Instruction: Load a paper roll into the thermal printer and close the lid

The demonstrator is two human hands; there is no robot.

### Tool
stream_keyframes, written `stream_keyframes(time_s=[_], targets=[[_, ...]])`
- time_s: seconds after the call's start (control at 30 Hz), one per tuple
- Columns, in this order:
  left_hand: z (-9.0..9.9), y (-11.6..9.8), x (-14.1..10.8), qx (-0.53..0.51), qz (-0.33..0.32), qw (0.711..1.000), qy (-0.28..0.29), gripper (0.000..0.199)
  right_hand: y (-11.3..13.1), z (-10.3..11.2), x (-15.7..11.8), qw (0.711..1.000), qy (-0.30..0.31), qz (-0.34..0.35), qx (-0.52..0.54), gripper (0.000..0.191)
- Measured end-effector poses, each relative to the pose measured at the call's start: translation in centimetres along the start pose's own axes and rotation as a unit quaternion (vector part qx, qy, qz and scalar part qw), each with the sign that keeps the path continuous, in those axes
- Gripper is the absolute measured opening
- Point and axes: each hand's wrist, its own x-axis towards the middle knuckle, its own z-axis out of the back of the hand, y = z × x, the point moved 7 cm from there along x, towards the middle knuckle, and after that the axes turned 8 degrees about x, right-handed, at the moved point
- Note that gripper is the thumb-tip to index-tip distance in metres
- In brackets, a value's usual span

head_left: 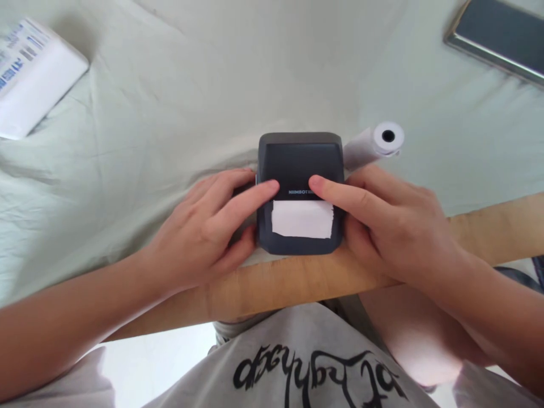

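A dark label printer (pixel 301 164) marked NIIMBOT lies near the front edge of the table, between both hands. From its slot a torn-edged piece of white paper (pixel 302 219) comes out over the front part. My left hand (pixel 212 218) grips the printer's left side, its index finger on the top cover. On the other side my right hand (pixel 386 218) holds the right edge, with its index fingertip beside the lettering. Some fingers are hidden along the printer's sides. Just beyond my right hand rests a white paper roll (pixel 369 146) with a black core.
A white package (pixel 42 79) with blue print lies at the far left. At the upper right is a dark phone-like slab (pixel 501 37). Pale green cloth (pixel 204 73) covers the table, and its bare wooden edge (pixel 272 289) runs in front of my body.
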Motion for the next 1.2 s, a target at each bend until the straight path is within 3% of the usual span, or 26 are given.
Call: stream_keyframes(time_s=[0.13,0.37,0.47,0.6,0.77,0.97,1.07,1.2], targets=[[-0.1,0.2,-0.3,0.013,0.012,1.000,0.020,0.077,-0.6,-0.3,-0.3,0.999,0.012,-0.008,0.051,0.066],[-0.3,-0.1,-0.1,0.047,-0.016,0.995,0.086,0.076,-1.1,-1.3,-0.7,0.999,0.029,-0.019,0.041,0.078],[0.0,0.0,-0.2,0.041,-0.003,0.996,0.074,0.084,-1.4,-1.8,-1.0,0.999,0.031,-0.014,0.043,0.077],[1.1,-0.2,-0.7,0.009,0.010,1.000,0.015,0.101,-1.4,-2.1,-1.1,0.998,0.029,-0.015,0.045,0.076],[1.5,-1.5,-0.8,-0.012,-0.006,1.000,0.011,0.114,-1.1,-2.0,-0.9,1.000,0.006,-0.016,0.015,0.070],[1.4,-1.7,-1.2,-0.061,0.069,0.994,0.053,0.107,-0.7,-2.0,-0.8,0.999,0.003,0.032,0.004,0.074],[1.6,-1.4,-1.6,-0.081,0.104,0.988,0.082,0.106,-0.4,-2.4,-0.8,1.000,-0.001,0.015,-0.011,0.075],[1.9,-1.4,-1.5,-0.096,0.091,0.987,0.093,0.102,0.1,-2.4,-0.8,0.999,-0.035,-0.001,-0.021,0.087]])
